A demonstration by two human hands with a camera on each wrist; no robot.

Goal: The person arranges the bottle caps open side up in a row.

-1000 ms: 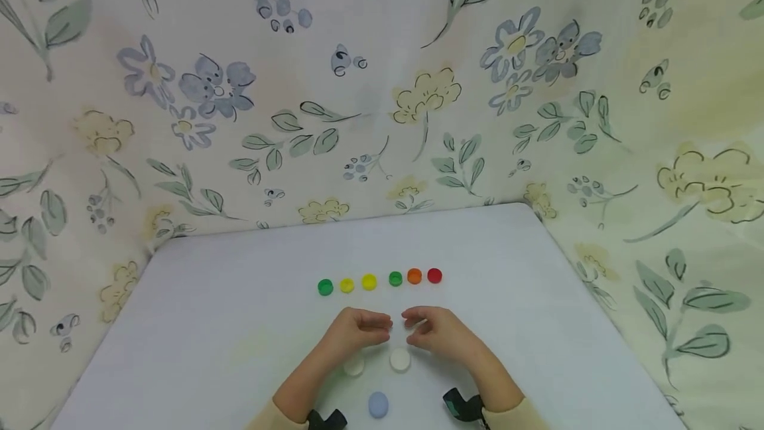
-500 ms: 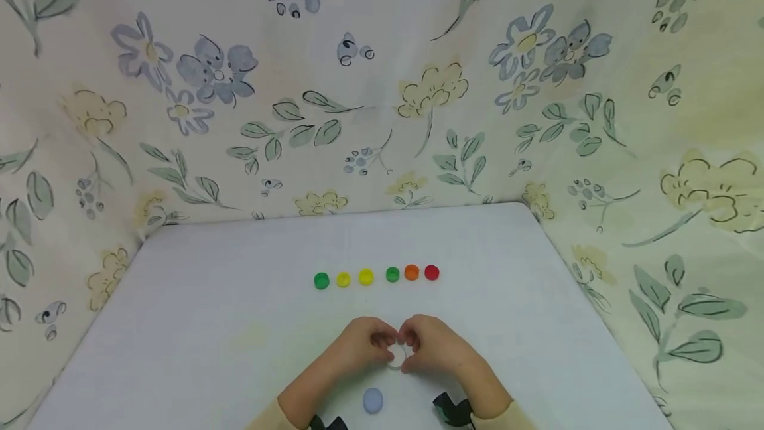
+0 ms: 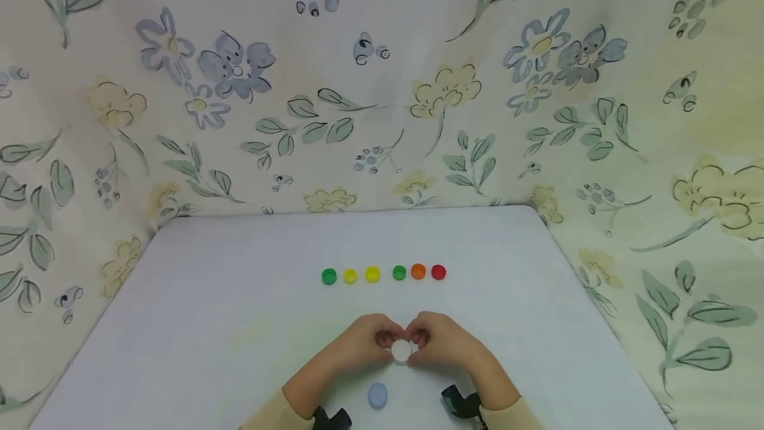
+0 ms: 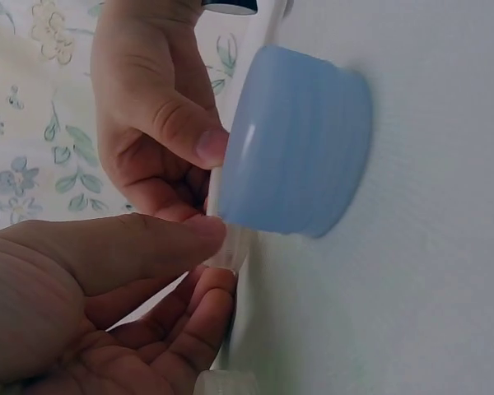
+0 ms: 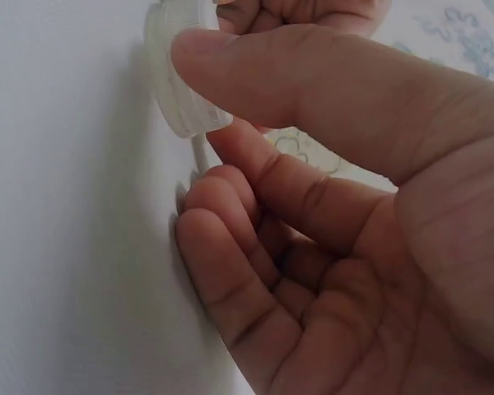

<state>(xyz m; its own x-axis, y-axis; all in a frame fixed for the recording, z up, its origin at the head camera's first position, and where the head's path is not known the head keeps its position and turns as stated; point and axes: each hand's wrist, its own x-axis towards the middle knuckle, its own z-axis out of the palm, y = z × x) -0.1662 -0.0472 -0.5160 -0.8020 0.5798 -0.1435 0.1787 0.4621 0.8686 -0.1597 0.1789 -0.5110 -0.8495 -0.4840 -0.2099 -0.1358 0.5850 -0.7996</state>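
A white bottle cap [image 3: 401, 351] sits between my two hands near the front of the table. My left hand [image 3: 364, 342] pinches it from the left, and my right hand [image 3: 444, 342] grips its right side, with the fingertips of both hands meeting behind it. In the right wrist view the cap [image 5: 177, 90] looks translucent with a ridged side, under the right thumb. A light-blue cap [image 3: 377, 396] stands nearer the front edge, large in the left wrist view. Another translucent cap [image 4: 226, 383] shows low in the left wrist view; the left hand and arm hide it from the head view.
Behind the hands, a row of coloured caps runs across the white table [image 3: 239, 271]: a green cap [image 3: 329, 277], two yellow ones, another green cap [image 3: 399, 273], an orange cap [image 3: 418, 271] and a red cap [image 3: 438, 272]. Flowered cloth [image 3: 334, 151] hangs around the table.
The hands, apart and above the white caps a second ago, have come down and closed in on the right-hand white cap. The head view has shifted slightly.
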